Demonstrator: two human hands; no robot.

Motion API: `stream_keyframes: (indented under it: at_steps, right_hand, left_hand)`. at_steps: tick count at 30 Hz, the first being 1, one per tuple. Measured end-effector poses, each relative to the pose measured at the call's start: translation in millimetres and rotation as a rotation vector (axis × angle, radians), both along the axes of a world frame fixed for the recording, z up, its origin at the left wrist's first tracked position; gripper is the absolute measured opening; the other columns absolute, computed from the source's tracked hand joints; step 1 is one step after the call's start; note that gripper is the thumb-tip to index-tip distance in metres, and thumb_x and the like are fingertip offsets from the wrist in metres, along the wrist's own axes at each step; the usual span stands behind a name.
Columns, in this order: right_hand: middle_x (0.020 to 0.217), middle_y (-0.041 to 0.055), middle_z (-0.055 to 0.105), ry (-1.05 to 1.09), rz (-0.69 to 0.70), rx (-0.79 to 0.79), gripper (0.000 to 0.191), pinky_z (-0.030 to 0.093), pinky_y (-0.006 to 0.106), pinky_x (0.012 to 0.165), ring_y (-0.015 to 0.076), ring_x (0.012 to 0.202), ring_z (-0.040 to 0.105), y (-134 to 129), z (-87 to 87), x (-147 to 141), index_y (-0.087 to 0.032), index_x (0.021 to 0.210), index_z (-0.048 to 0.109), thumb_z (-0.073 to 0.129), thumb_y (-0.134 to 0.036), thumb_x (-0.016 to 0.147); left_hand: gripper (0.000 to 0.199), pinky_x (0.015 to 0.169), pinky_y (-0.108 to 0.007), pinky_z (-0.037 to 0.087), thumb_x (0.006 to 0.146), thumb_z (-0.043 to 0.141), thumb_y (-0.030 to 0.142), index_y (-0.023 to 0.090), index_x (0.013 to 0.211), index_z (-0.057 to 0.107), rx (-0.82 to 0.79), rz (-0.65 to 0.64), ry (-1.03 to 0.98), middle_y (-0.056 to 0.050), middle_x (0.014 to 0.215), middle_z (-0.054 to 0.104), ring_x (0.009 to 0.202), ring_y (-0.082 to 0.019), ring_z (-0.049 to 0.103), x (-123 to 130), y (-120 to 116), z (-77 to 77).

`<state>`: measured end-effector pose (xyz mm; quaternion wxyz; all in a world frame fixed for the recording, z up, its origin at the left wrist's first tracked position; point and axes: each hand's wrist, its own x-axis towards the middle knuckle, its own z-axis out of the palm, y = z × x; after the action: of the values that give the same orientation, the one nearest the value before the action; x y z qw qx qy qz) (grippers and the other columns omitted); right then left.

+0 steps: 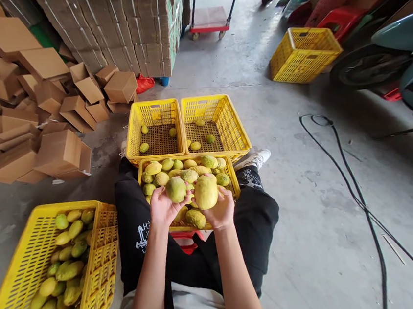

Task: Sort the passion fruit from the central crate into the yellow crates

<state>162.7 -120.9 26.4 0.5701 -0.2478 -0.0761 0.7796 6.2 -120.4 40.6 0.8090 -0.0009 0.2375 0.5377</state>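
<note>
My left hand (161, 207) is closed around a round, greenish lemon (176, 190). In my right hand (223, 211) rests a larger, paler yellow lemon (206, 192), gripped by the fingers. Both fruits are held side by side above a full yellow crate (236, 186) between my legs. Several green and yellow lemons (196, 219) fill that crate below my hands. Just beyond it stand two more yellow crates, a left one (157, 154) and a right one (238, 121), with a few lemons on the floor of each.
A large yellow crate (50, 210) of lemons stands at my left. Cardboard boxes (58, 153) are heaped at the far left, beside stacked flat cartons (123, 30). A red trolley (210, 28), another yellow crate (305, 55), a scooter (409, 62) and a black cable (361, 199) are farther off.
</note>
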Motion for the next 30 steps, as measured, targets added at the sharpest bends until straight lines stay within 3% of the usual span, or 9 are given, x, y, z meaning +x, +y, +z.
stream_keyframes:
  at_steps: [5,9,13,17,22,27,30]
  right_hand:
    - [0.107,0.0049,0.067,0.056,0.017,0.054,0.042,0.056,0.044,0.076,0.0263,0.098,0.064,1.0,-1.9,1.7,-0.028,0.121,0.053,0.047,-0.034,0.079]
    - [0.105,0.0084,0.066,0.132,0.019,0.01,0.05,0.058,0.032,0.055,0.0206,0.08,0.065,0.8,-5.0,3.7,-0.026,0.126,0.049,0.054,-0.039,0.078]
    - [0.1,0.0048,0.065,0.188,-0.02,0.038,0.052,0.051,0.021,0.041,0.0152,0.069,0.059,-0.9,-3.3,6.9,-0.032,0.124,0.049,0.059,-0.04,0.074]
    - [0.098,0.0028,0.065,0.132,-0.074,0.064,0.052,0.049,0.02,0.042,0.0164,0.071,0.061,-1.1,-3.3,9.3,-0.032,0.121,0.052,0.064,-0.035,0.071]
    - [0.095,0.0012,0.065,-0.025,-0.045,0.062,0.055,0.049,0.023,0.044,0.0173,0.069,0.063,0.1,-9.7,8.4,-0.032,0.125,0.05,0.065,-0.032,0.072]
    - [0.099,0.0004,0.067,-0.065,-0.02,0.06,0.052,0.052,0.025,0.05,0.0173,0.073,0.066,0.6,-10.7,6.1,-0.035,0.127,0.048,0.062,-0.033,0.077]
    - [0.105,0.0033,0.067,0.007,-0.009,0.042,0.046,0.057,0.033,0.061,0.0217,0.084,0.067,0.4,-8.8,8.2,-0.032,0.125,0.049,0.055,-0.039,0.08]
  left_hand:
    - [0.044,0.073,-0.037,0.053,0.086,0.046,0.03,0.017,0.127,0.049,0.0,-0.001,0.028,-0.014,0.104,0.063,0.092,-0.026,0.063,2.8,-0.2,-0.1]
    - [0.037,0.067,-0.029,0.053,0.085,0.051,0.03,0.019,0.121,0.052,-0.004,0.023,0.061,-0.01,0.101,0.062,0.087,-0.021,0.063,2.4,0.2,-4.9]
    - [0.038,0.058,-0.022,0.049,0.081,0.06,0.03,0.02,0.117,0.053,0.035,-0.008,0.101,-0.009,0.098,0.062,0.078,-0.017,0.061,-1.1,0.4,-11.6]
    - [0.041,0.056,-0.022,0.047,0.078,0.066,0.033,0.022,0.115,0.054,0.08,-0.04,0.125,-0.01,0.099,0.062,0.076,-0.016,0.06,-0.6,0.9,-15.3]
    - [0.035,0.065,-0.027,0.052,0.076,0.069,0.035,0.02,0.106,0.057,0.066,-0.048,0.159,-0.009,0.092,0.062,0.079,-0.018,0.062,6.7,2.2,-14.3]
    - [0.033,0.068,-0.034,0.054,0.079,0.061,0.039,0.017,0.104,0.059,0.015,-0.04,0.126,-0.012,0.092,0.063,0.085,-0.024,0.063,7.2,3.1,-10.3]
    - [0.04,0.07,-0.037,0.054,0.081,0.053,0.038,0.013,0.112,0.057,-0.017,-0.012,0.046,-0.016,0.098,0.064,0.094,-0.028,0.063,4.5,3.4,-6.7]
